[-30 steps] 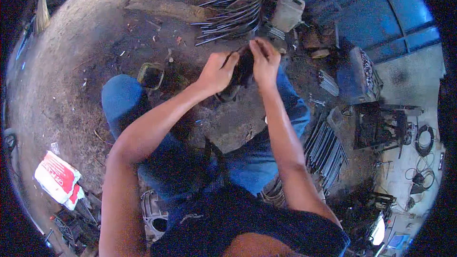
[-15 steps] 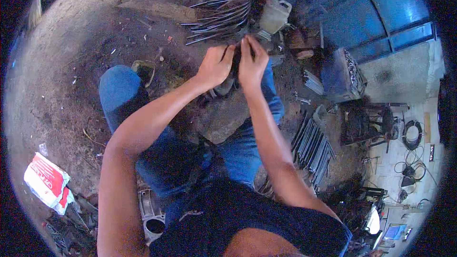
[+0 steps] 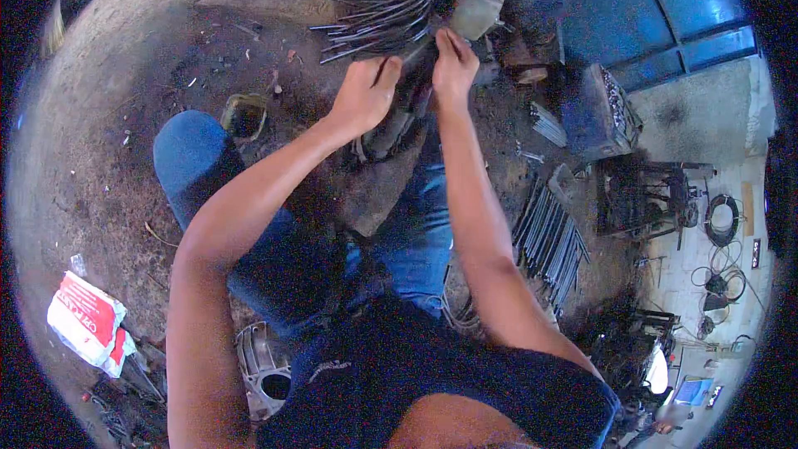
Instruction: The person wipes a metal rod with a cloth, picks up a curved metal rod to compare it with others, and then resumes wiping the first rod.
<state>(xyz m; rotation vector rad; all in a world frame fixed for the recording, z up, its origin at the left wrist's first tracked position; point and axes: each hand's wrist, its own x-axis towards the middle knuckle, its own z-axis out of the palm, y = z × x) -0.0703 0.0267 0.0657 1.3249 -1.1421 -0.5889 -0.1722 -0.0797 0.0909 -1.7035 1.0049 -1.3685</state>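
My left hand is closed, fingers curled together, on one end of a thin metal rod. Up and to the right, my right hand pinches the rod's other end. The rod slants across the short gap between both hands; its ends are hidden in my fingers. Just beyond lies a pile of dark metal rods on the ground. A dirty pale plastic jug stands past my right hand. Below the hands, between my legs, is a dark worn object that I cannot make out.
To the right lie a bundle of straight rods and a box filled with rods. A cut-open container sits by my left knee. A metal casting and a red-and-white bag are at lower left. A blue metal door stands behind.
My hands have moved apart, the right one up and rightward, the left one slightly left and up. The rod now shows in the gap between them. My view has shifted slightly.
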